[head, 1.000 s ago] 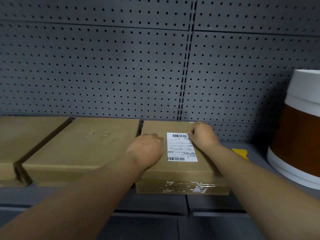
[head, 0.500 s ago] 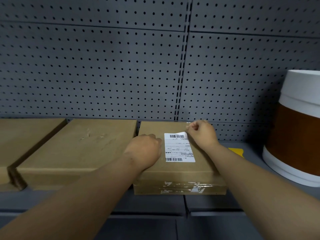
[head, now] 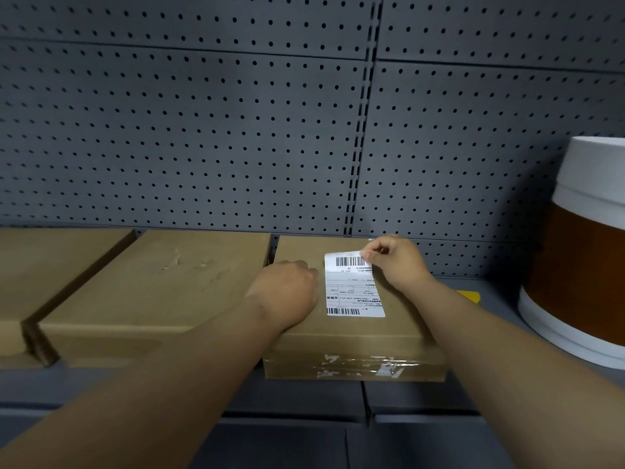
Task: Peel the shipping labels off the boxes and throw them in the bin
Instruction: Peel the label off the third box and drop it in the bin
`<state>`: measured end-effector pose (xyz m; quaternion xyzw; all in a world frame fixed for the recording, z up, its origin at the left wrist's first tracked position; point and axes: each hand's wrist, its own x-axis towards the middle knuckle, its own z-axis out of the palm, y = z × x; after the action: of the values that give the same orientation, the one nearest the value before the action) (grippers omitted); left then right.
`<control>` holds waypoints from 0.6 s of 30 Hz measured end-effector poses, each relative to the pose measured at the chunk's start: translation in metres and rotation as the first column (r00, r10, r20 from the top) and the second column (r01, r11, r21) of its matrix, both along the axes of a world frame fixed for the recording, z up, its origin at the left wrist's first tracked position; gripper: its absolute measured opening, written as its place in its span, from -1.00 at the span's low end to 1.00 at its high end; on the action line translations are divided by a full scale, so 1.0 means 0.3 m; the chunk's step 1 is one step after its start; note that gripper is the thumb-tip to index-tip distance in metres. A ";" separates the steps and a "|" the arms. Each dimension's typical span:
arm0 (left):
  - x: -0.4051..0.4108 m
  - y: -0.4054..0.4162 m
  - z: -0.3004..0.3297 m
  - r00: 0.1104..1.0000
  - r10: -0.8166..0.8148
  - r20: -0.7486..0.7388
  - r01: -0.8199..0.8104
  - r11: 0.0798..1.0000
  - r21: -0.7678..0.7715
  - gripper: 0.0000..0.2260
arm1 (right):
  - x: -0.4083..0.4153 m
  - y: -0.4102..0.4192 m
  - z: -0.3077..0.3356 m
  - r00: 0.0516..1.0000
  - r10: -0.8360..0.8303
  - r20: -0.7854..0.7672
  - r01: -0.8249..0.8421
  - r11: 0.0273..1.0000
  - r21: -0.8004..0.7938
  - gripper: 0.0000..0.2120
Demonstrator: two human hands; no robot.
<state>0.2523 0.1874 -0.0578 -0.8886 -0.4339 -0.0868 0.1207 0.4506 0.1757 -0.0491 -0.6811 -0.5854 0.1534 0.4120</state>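
Observation:
A brown cardboard box (head: 351,336) lies flat on the grey shelf, with a white shipping label (head: 351,292) with barcodes on its top. My right hand (head: 395,260) pinches the label's far right corner, and that far end is lifted and curled off the cardboard. My left hand (head: 287,296), fingers closed in a fist, presses down on the box top just left of the label. Two more brown boxes, one (head: 148,292) beside it and another (head: 40,262) at the far left, show no label on top.
A white and brown round bin (head: 588,265) stands at the right on the shelf. A small yellow object (head: 470,295) lies between it and the box. A grey pegboard wall (head: 236,130) rises behind. The shelf's front edge (head: 304,411) runs below the boxes.
My right hand has pulled the label's far corner up, so the far end now curls off the box. My left hand has stayed pressed on the box.

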 end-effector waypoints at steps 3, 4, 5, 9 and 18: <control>-0.002 0.000 0.001 1.000 -0.001 0.004 0.001 1.000 0.004 -0.77 | 0.000 -0.014 0.008 0.995 0.004 -0.099 -0.001 0.999 0.035 -0.90; -0.001 0.000 0.001 1.000 0.000 0.005 0.000 1.000 0.002 -0.77 | 0.000 -0.018 0.008 0.992 0.000 -0.123 0.004 0.999 0.032 -0.90; 0.000 -0.001 0.000 1.000 0.000 0.006 0.000 1.000 -0.001 -0.77 | 0.000 -0.021 0.008 0.989 -0.006 -0.149 0.011 0.999 0.030 -0.91; 0.000 -0.001 -0.002 1.000 0.001 0.014 -0.001 1.000 -0.005 -0.78 | -0.008 -0.013 0.002 0.996 -0.053 -0.075 0.056 0.998 0.033 -0.82; -0.005 -0.015 0.001 1.000 0.008 0.008 -0.008 1.000 0.009 -0.76 | -0.130 0.046 0.072 0.807 0.221 0.547 -0.093 0.963 -0.251 -0.59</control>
<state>0.2509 0.1830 -0.0574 -0.8859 -0.4377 -0.0917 0.1231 0.4117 0.1893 -0.0274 -0.6845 -0.7166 0.0378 0.1287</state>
